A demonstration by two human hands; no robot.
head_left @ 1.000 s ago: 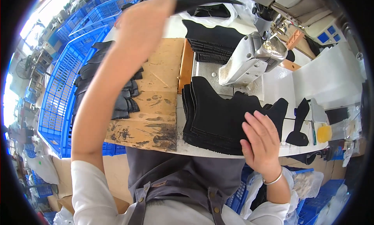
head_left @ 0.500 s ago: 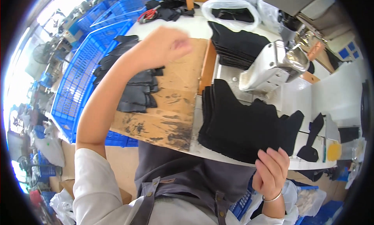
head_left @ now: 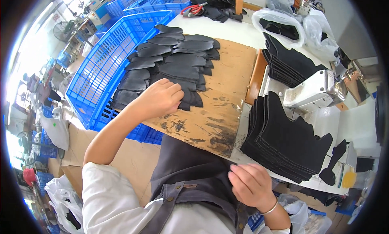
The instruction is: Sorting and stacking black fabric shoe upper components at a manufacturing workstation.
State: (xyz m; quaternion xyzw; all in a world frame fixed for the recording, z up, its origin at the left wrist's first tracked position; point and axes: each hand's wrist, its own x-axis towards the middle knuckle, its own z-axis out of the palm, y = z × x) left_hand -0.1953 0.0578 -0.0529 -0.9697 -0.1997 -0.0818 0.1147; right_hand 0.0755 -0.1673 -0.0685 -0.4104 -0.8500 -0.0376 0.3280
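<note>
Black leaf-shaped pieces (head_left: 182, 66) lie in overlapping rows on a stained brown board (head_left: 219, 112). At their near edge my left hand (head_left: 162, 97) rests with bent, closed fingers; its fingertips and whatever they grip are hidden. My right hand (head_left: 252, 185) is in front of the apron, below the table edge, fingers curled together. What it holds, if anything, cannot be made out. To the right of the board lies a stack of black cut fabric panels (head_left: 287, 136), apart from both hands.
A blue plastic crate (head_left: 101, 72) stands left of the board. A white machine head (head_left: 310, 90) is at the right, by another black panel stack (head_left: 289, 61). Red-handled scissors (head_left: 193, 9) and a plastic bag (head_left: 279, 27) lie farther back. A black strip-like piece (head_left: 334, 163) lies far right.
My left hand has come down from over the board onto the leaf-shaped pieces. My right hand has left the panel stack's near corner and moved in front of the apron. The view has turned left.
</note>
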